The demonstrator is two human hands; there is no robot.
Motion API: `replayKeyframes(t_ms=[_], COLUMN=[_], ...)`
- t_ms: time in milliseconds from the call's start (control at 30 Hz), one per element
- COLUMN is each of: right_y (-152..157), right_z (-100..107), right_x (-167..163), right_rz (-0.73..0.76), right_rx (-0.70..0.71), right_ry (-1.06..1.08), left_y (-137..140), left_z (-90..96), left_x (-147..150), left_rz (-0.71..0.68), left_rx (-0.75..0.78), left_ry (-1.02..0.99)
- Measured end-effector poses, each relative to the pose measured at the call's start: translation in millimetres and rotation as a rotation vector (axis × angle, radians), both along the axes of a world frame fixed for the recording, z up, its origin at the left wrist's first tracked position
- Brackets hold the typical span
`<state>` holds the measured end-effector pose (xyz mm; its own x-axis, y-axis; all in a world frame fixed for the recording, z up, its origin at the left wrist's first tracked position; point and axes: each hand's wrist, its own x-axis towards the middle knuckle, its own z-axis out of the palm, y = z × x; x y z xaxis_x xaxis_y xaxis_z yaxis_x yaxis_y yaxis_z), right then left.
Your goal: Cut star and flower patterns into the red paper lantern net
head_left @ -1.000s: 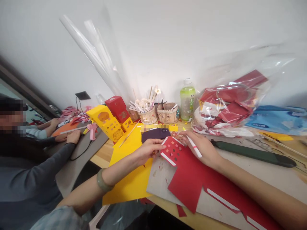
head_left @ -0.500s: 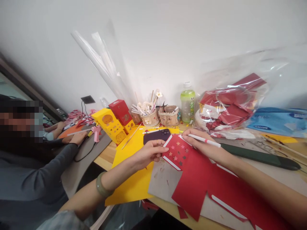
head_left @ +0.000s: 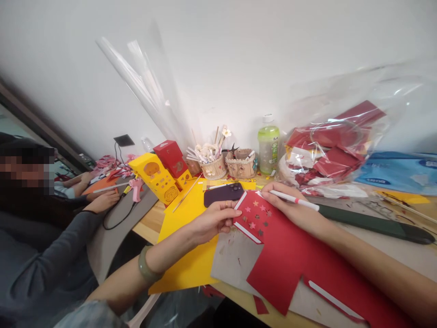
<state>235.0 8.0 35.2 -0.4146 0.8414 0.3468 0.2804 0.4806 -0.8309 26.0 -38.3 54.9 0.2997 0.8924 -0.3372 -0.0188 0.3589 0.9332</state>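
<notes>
Right of left hand (head_left: 213, 218), card (head_left: 280, 269): I see thumb and fingers pinching its starred end, likely to steady it; right hand (head_left: 288, 207) pinches pen (head_left: 307, 204) at card's far edge.

1. White pen (head_left: 297, 200): swung from a steep downward slant to a flatter lie across the right hand (head_left: 290, 205); free end now points rightward.
2. Red card (head_left: 276, 273): lower flap sits slightly further right over the grey board (head_left: 232, 264).
3. Co-worker (head_left: 58, 259): head now reaches further into view.
</notes>
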Motion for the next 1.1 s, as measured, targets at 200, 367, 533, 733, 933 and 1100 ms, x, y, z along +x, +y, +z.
replayKeyframes(t_ms=[200,367,533,733,933,1100], right_y=[0,1,2,3,5,5], right_z=[-2,-4,-8,-12,-17,-18], right_x=[-1,-2,-3,-2,-2,-2], right_rz=[-0.026,-0.004,0.020,0.033,0.029,0.018], right_rx=[-0.012,0.008,0.024,0.022,0.031,0.048], right_ry=[-0.014,-0.020,-0.024,-0.019,-0.025,-0.040], left_y=[3,11,14,13,14,15], left_z=[-2.8,-5.6,-8.0,-10.2,-14.3,-16.6], left_x=[0,-2,-1,3,4,4], left_rz=[0.005,0.036,0.048,0.046,0.054,0.051], left_rx=[-0.008,0.011,0.011,-0.007,-0.023,-0.035], left_ry=[0.004,0.036,0.047,0.030,0.030,0.060])
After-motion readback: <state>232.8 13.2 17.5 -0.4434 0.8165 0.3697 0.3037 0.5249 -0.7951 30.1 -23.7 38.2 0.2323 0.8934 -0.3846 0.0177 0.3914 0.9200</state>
